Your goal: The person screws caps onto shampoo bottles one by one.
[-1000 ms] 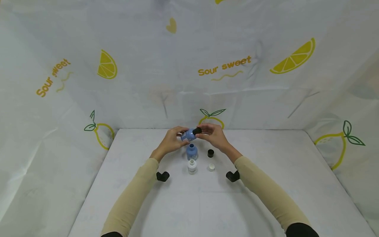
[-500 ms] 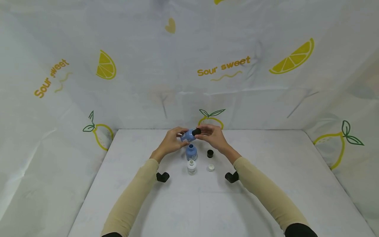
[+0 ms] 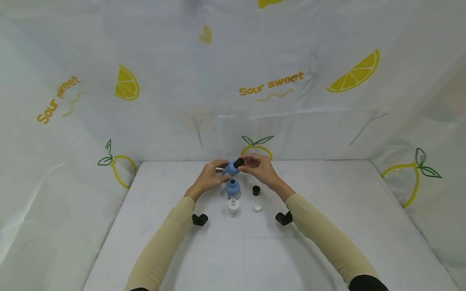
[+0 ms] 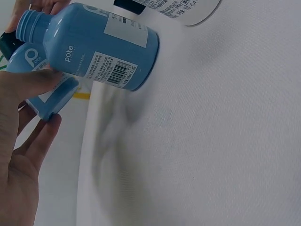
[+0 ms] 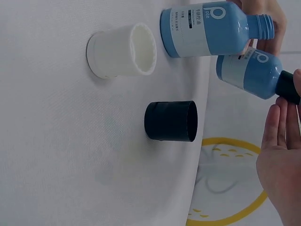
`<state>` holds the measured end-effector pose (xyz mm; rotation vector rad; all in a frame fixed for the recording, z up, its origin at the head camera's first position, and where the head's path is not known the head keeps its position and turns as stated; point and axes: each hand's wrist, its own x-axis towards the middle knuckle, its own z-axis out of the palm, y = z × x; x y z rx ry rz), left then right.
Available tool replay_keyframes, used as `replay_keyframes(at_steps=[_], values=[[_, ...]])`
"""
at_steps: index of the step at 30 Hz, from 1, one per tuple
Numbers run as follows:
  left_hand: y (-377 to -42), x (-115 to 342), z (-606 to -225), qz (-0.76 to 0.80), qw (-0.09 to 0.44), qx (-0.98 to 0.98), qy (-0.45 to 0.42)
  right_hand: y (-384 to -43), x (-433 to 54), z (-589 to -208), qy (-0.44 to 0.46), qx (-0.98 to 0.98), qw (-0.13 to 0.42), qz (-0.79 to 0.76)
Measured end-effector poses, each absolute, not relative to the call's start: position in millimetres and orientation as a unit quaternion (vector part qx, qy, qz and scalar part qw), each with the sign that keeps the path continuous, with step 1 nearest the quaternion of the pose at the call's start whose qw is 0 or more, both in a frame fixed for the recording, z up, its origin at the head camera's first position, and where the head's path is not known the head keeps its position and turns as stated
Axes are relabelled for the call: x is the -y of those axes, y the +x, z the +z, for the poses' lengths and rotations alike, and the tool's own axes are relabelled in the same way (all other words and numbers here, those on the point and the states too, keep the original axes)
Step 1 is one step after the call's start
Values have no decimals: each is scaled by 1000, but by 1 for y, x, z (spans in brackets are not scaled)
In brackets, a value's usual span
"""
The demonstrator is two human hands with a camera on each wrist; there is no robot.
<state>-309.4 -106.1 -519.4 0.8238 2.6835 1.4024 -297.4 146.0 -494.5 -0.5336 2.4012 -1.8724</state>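
Observation:
Above the table's far part, my left hand (image 3: 209,178) grips a blue labelled bottle (image 5: 248,73) round its body. The bottle tilts, its top leaning to the right. My right hand (image 3: 263,169) pinches the black cap (image 5: 287,86) seated on the bottle's neck, thumb and fingertips around it. Just below, an uncapped blue bottle (image 4: 103,44) stands upright on the table, bare neck threads showing. Nearer to me stands an uncapped white bottle (image 3: 234,207). To their right lie a loose black cap (image 5: 170,121) and a white cap (image 5: 122,51), its open end up.
The white-covered table (image 3: 244,258) reaches back to a white curtain (image 3: 164,121) printed with lemons. Black wrist mounts (image 3: 200,220) stick out from both sleeves over the table.
The held blue bottle and its black cap tip a little more upright between my hands. The whole head view shifts slightly; the standing bottles and loose caps stay in place on the table.

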Motion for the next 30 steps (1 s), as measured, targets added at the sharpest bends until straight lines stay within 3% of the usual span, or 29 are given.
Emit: replay_keyframes(at_steps=[18,30], values=[[-313,97,-545,449,43,-863,227,-291,-171,-493,-138,-768,25,-625],[-314,98,-553,456,34,-861,225,-289,-178,-499,-122,-775,29,-619]])
